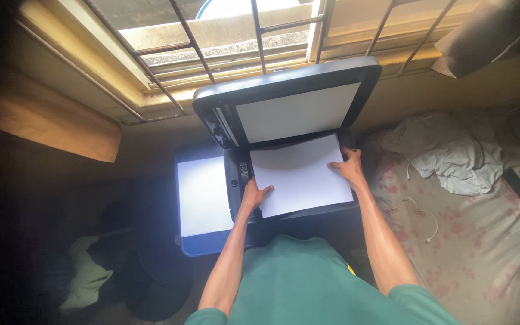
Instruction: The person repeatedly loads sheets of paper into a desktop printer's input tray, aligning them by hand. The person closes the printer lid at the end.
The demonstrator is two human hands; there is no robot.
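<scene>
Barred window runs across the top, daylight coming through; dim room below it, floor at far left too dark to read beyond a pale cloth heap. Moving right: a paper tray sticks out from the printer's left side with a white sheet lying flat in it. Next, the flatbed printer-scanner, dark body, lid swung up and leaning back toward the window, white pad on its underside facing you. On the scanner bed lies a white sheet of paper, slightly skewed, near corner overhanging the front edge. Your left hand rests on the sheet's lower left edge, fingers spread flat, gripping nothing. Your right hand sits on the sheet's right edge, fingers splayed and pressing down, also not gripping. Green shirt at bottom centre. Right of the printer: a bed with floral sheet, crumpled white cloth, a thin white cable, a dark phone near the far edge, a grey pillow top right.
</scene>
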